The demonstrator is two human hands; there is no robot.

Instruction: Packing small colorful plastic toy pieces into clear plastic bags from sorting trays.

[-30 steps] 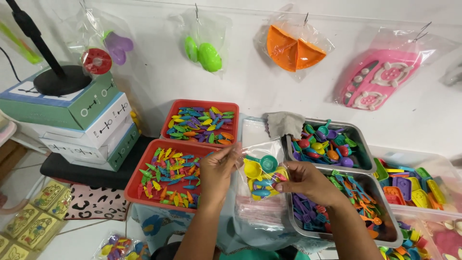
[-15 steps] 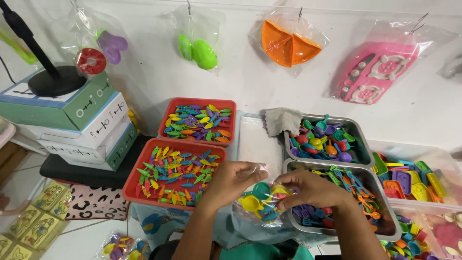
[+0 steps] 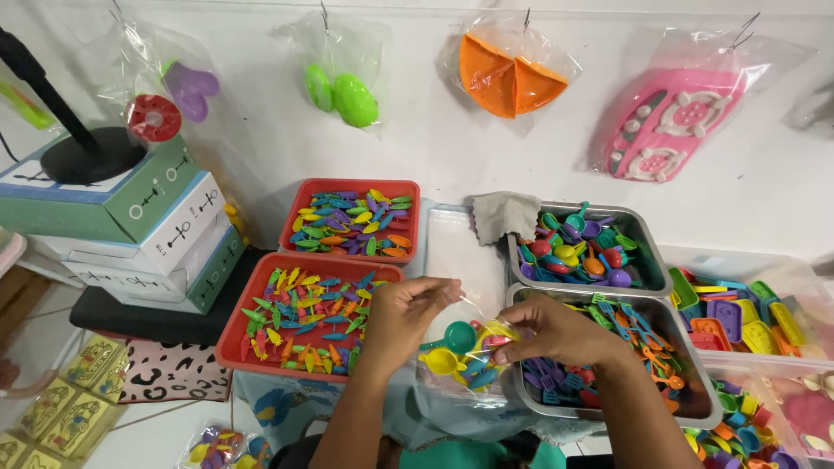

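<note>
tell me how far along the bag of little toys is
Done so far: the clear plastic bag already holds several small pieces, including a green spoon and a yellow one. In hand: the left hand and right hand both grip the bag's top edge. Left: the bag is not set down, and the red trays and metal trays are full of pieces.

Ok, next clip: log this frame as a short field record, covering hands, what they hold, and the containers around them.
left hand: left hand pinches the near edge of the clear plastic bag
right hand: right hand grips the bag's other side
bag contents: small toy pieces, green, yellow, blue
left of hands: two red trays of mixed small pieces
right of hands: two metal trays, far one with spoons, near one with forks
wall: bagged toys hanging on hooks
far left: stacked boxes
</note>
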